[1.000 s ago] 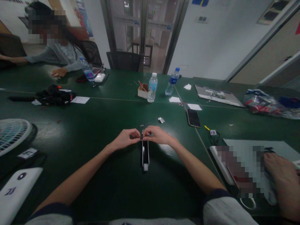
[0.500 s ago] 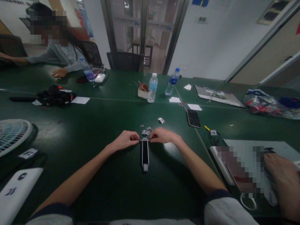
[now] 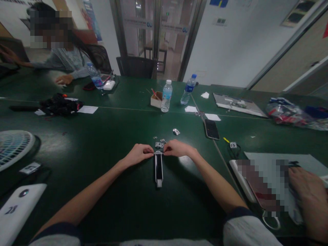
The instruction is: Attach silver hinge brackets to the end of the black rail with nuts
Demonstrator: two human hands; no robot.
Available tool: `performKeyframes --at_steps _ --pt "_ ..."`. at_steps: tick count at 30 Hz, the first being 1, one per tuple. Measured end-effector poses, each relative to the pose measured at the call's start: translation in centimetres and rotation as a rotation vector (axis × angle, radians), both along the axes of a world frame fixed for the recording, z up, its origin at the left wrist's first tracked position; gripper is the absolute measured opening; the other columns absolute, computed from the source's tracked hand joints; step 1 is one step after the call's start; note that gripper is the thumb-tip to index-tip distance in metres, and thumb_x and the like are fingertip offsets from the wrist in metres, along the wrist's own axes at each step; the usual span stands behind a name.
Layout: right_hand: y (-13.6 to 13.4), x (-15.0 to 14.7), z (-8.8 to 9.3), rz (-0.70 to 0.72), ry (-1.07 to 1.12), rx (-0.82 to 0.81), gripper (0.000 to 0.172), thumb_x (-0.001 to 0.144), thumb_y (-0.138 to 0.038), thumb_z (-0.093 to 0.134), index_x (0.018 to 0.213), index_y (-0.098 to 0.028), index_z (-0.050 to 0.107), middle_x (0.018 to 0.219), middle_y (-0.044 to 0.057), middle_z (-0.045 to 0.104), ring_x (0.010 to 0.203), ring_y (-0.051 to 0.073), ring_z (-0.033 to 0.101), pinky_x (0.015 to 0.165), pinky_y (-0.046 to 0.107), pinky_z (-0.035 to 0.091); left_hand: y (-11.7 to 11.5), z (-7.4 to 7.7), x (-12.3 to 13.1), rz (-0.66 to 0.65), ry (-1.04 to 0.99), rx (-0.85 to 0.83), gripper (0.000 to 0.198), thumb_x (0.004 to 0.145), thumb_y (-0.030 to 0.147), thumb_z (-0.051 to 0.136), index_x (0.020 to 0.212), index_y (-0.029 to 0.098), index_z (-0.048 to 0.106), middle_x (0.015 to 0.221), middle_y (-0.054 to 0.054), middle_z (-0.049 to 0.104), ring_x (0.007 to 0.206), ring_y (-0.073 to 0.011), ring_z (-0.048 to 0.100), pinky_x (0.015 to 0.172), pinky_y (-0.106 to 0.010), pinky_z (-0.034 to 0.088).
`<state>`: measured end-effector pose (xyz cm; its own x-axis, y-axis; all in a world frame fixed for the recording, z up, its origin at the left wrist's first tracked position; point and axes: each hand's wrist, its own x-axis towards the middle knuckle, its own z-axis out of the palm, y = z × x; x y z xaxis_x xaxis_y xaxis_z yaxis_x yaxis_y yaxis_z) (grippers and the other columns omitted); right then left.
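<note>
Barely shifted, left hand (image 3: 138,154) and right hand (image 3: 179,149) pinch fingers closed on the black strip (image 3: 159,169).

dark green table (image 3: 112,130), seam lines running across and along it.
centre, near edge: black bar (image 3: 159,169) with silver ends, lying flat, long axis pointing away.
just past its far end: small metal bracket (image 3: 159,145), then loose washers (image 3: 162,140). second small metal piece (image 3: 176,131) further right.
right of centre: phone (image 3: 211,129), screen up.
mid-table: water bottle (image 3: 166,96) upright, cardboard box (image 3: 155,100) just beside it; second bottle (image 3: 188,89) near.
left: black bundle (image 3: 60,104), paper slip (image 3: 87,109), fan (image 3: 14,147).
far right: plastic bag (image 3: 289,114).
</note>
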<state>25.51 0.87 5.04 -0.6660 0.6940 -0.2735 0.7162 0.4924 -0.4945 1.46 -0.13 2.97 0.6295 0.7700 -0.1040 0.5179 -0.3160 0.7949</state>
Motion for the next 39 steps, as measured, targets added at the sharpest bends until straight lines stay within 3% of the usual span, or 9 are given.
performKeyframes --at_steps 6,12,18,24,29,34,39 --pt "0.5 0.7 0.4 -0.053 0.037 -0.030 0.015 0.086 -0.026 0.060 0.090 -0.017 0.071 0.079 0.001 0.068 0.069 0.012 0.059 0.062 0.022 0.038 -0.2 -0.6 0.2 0.030 -0.049 0.025 0.021 0.087 0.031 0.063 0.102 0.017 0.068 0.101 -0.003 0.071 0.090 -0.0177 0.067 0.080 -0.030 0.053" --pt "1.8 0.8 -1.3 -0.301 0.011 0.344 0.018 0.087 -0.022 0.058 0.100 -0.015 0.069 0.093 0.008 0.066 0.087 0.017 0.058 0.077 0.026 0.040 -0.2 -0.5 0.2 0.031 -0.040 0.016 0.024 0.086 0.033 0.063 0.104 0.018 0.067 0.103 -0.004 0.070 0.091 -0.0185 0.066 0.080 -0.032 0.053" --pt "1.9 -1.1 -2.6 -0.354 -0.107 0.412 0.024 0.092 -0.025 0.050 0.103 -0.017 0.069 0.103 0.012 0.064 0.097 0.021 0.057 0.082 0.029 0.041 -0.4 0.2 0.2 0.038 -0.011 0.001 0.027 0.083 0.031 0.064 0.108 0.018 0.066 0.109 -0.004 0.068 0.083 -0.0177 0.066 0.074 -0.031 0.053" --pt "1.9 -1.5 -2.7 -0.430 -0.174 0.377 0.020 0.086 -0.020 0.053 0.094 -0.014 0.071 0.096 0.012 0.068 0.092 0.022 0.060 0.075 0.027 0.042 -0.3 0.6 0.3 0.028 0.044 0.026 0.030 0.084 0.034 0.064 0.109 0.018 0.065 0.110 -0.004 0.067 0.080 -0.0175 0.065 0.070 -0.030 0.052" --pt "2.1 -1.1 -2.6 -0.412 -0.107 0.304 0.017 0.083 -0.017 0.055 0.082 -0.014 0.071 0.087 0.011 0.070 0.083 0.020 0.063 0.070 0.025 0.041 -0.3 0.7 0.1 0.047 0.026 0.042 0.032 0.084 0.035 0.064 0.111 0.018 0.064 0.111 -0.005 0.066 0.078 -0.0164 0.064 0.068 -0.029 0.052" --pt "1.6 -1.2 -1.7 -0.404 0.191 0.210 0.014 0.085 -0.017 0.054 0.086 -0.013 0.067 0.078 0.005 0.068 0.069 0.013 0.058 0.063 0.023 0.039 0.0 0.5 -0.1 0.090 -0.017 0.127 0.028 0.086 0.035 0.062 0.108 0.019 0.065 0.109 -0.004 0.066 0.082 -0.0172 0.063 0.072 -0.030 0.052" --pt "0.1 -2.5 -0.3 -0.288 0.538 -0.081 0.013 0.084 -0.024 0.058 0.086 -0.013 0.064 0.075 0.001 0.064 0.067 0.011 0.056 0.063 0.022 0.042 0.0 0.2 0.0 0.126 -0.127 0.149 0.022 0.088 0.034 0.058 0.102 0.019 0.067 0.100 -0.003 0.069 0.086 -0.0181 0.064 0.078 -0.032 0.052"
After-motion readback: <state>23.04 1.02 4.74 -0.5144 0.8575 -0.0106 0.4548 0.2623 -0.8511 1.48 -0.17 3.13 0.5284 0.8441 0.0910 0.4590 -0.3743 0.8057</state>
